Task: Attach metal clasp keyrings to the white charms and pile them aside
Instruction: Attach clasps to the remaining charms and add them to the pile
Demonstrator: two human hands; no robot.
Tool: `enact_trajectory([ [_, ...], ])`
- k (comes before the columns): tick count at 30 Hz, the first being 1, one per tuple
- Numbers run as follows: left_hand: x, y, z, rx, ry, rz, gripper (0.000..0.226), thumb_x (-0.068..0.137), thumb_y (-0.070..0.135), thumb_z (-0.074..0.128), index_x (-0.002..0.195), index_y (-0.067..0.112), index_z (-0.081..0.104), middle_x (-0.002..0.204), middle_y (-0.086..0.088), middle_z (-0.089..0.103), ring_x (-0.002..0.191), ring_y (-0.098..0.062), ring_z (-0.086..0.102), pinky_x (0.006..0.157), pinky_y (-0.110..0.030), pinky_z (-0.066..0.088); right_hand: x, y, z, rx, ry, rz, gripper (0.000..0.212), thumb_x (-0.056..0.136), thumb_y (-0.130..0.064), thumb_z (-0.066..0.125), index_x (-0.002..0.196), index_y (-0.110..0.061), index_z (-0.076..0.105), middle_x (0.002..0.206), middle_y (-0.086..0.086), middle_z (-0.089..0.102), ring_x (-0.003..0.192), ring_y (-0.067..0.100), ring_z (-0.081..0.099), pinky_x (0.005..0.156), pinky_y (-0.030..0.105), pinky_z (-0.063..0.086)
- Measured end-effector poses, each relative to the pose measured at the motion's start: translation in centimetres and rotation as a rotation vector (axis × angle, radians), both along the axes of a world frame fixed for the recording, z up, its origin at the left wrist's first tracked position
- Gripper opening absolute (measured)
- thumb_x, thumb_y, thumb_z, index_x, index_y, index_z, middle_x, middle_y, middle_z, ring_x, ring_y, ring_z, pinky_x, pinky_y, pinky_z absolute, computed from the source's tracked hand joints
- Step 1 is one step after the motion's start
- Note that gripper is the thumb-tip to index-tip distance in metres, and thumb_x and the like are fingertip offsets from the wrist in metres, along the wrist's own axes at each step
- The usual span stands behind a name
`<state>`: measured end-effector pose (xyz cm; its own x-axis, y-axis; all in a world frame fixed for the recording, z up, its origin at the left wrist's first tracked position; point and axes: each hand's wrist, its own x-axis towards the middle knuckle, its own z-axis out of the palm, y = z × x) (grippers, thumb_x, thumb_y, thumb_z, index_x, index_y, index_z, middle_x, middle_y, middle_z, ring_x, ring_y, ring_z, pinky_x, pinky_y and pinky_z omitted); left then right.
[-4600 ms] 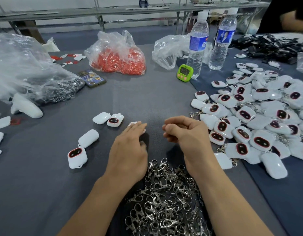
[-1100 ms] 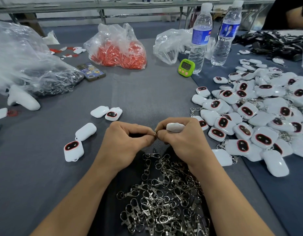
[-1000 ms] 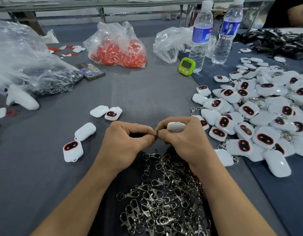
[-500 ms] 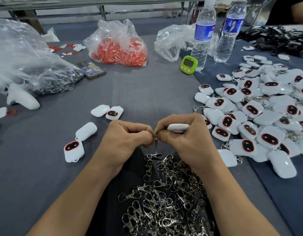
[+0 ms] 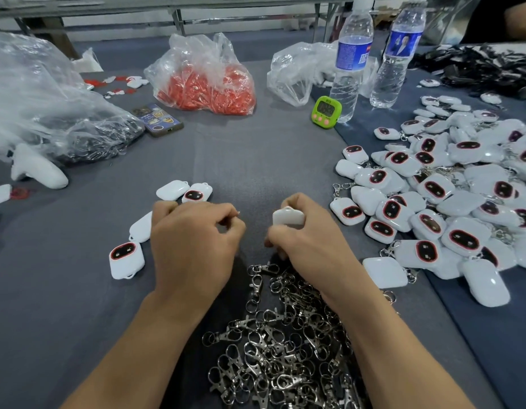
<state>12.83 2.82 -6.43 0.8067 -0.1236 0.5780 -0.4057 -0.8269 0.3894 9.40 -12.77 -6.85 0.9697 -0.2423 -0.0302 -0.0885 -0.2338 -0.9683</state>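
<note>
Curled right hand [image 5: 312, 246] gripping white charm [image 5: 288, 217], left hand [image 5: 193, 246] pinching tiny metal piece [image 5: 239, 213] (barely visible), clasps [image 5: 285, 349] at table's [image 5: 255, 160] near edge

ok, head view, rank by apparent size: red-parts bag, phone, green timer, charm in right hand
1. red-parts bag
2. phone
3. green timer and charm look alike; charm is nearer and partly covered by the right hand, so unranked.

One head-worn wide-angle camera looks forward and down, close over the table [image 5: 255, 160], edges apparently warped.
</note>
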Motion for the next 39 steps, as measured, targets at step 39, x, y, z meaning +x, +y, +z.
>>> enact_trajectory([
  [39, -0.8, -1.7, -1.4, 0.148, 0.136, -0.047, 0.01, 0.081, 0.031, 0.077, 0.072, 0.026, 0.077, 0.063, 0.006, 0.067, 0.063, -0.017, 0.055, 0.078, -0.029, 0.025, 0.0, -1.5, 0.0, -0.117, -0.096, 0.046, 0.024, 0.086, -0.004, 0.07, 0.086, -0.028, 0.075, 0.059, 0.003, 0.065, 0.048, 0.01, 0.047, 0.053, 0.033, 0.044],
])
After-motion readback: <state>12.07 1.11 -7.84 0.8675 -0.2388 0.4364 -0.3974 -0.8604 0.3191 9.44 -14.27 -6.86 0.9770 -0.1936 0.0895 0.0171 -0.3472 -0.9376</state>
